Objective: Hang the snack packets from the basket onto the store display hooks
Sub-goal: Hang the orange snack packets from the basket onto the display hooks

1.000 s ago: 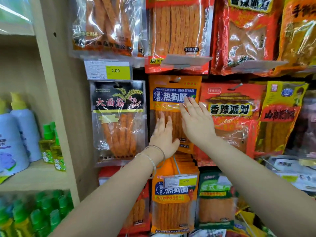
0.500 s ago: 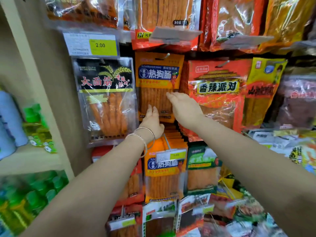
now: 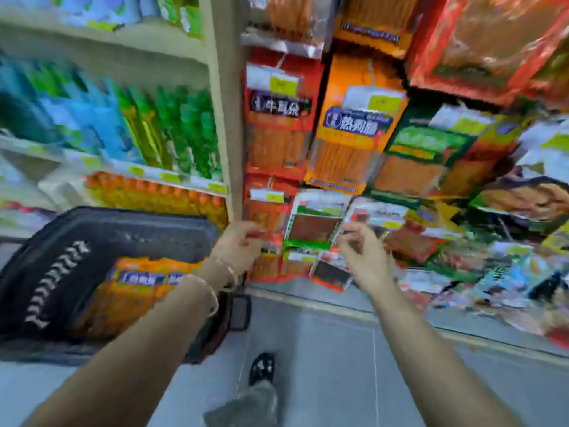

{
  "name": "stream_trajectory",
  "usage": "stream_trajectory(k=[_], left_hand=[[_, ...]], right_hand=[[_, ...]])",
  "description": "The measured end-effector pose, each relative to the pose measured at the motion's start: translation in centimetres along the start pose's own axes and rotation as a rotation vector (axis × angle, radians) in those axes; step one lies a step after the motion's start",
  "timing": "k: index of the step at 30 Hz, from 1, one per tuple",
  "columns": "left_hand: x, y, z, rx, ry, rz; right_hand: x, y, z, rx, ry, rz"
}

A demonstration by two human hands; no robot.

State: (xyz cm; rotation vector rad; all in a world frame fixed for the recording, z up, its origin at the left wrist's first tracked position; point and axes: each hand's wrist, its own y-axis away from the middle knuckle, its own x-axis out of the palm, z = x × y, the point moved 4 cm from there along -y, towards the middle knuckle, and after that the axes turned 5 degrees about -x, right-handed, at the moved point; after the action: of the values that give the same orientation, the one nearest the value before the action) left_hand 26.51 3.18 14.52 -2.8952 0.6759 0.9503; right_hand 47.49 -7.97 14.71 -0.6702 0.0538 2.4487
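Observation:
The view is blurred and tilted down. A black basket (image 3: 92,223) sits on the floor at lower left and holds several orange snack packets (image 3: 135,291). More packets hang on the display ahead, among them an orange one (image 3: 351,143), a red one (image 3: 277,131) and a green one (image 3: 421,155). My left hand (image 3: 240,245) hovers above the basket's right end with its fingers loosely curled, holding nothing that I can see. In front of the low hanging packets, my right hand (image 3: 360,251) is also loosely curled with nothing in it.
A beige shelf unit (image 3: 221,118) at left carries green and blue bottles (image 3: 172,127). Low packets (image 3: 314,229) hang just above the grey floor (image 3: 323,349). My shoe (image 3: 261,368) stands right of the basket. More packets crowd the right side.
Both hands have left the hanging orange packet and dropped low. The view has swung down, and the basket and the floor have come into sight.

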Motion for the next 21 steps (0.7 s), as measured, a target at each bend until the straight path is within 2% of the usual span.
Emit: stream_trajectory(k=[5,9,11,13,16,21], left_hand=[[3.0,14.3,16.8,-0.611,-0.021,0.225],[3.3,26.0,24.4,-0.942,0.038,0.165],[3.1,29.7,26.5,-1.016,0.023,0.174],[1.9,31.5,28.2,-1.07,0.054,0.103],[-0.6,32.4,30.9,-1.144,0.156,0.027],[-5.7,32.7,35.1,-1.205,0.191,0.115]], right_hand=[[7.1,14.7,-9.6,0.511,-0.057,0.343],[9.6,24.5,-12.9,0.793,0.015,0.535],[10.5,27.5,-13.5,0.8,0.095,0.706],[11.9,28.5,-13.2,0.738,0.196,0.831],[14.7,27.6,-12.3,0.78,0.201,0.804],[20.9,26.1,-9.6,0.851,0.251,0.829]])
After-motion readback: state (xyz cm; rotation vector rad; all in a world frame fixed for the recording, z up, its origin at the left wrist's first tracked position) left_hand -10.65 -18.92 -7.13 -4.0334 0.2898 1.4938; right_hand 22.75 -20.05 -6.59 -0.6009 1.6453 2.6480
